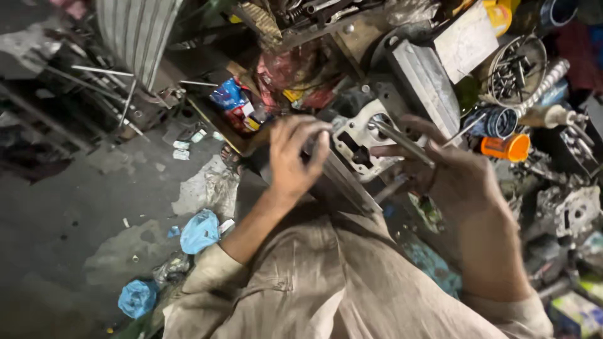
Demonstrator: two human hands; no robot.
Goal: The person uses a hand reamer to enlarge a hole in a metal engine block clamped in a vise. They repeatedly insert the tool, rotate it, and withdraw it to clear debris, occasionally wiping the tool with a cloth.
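The pale metal engine part [361, 141] lies on the cluttered tabletop [358, 37] just beyond the person's knees — close enough for both hands to work it. The left hand [295, 157] steadies its near edge, fingers curled together, while the right hand [455, 172] has fingers clamped on a thin steel rod [402, 143] angled into its bore — an orange cap [507, 148] sits near.

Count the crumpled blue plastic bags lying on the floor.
2: one blue bag beside the left forearm, another blue bag lower left near the frame's bottom. Others may hide under clutter.
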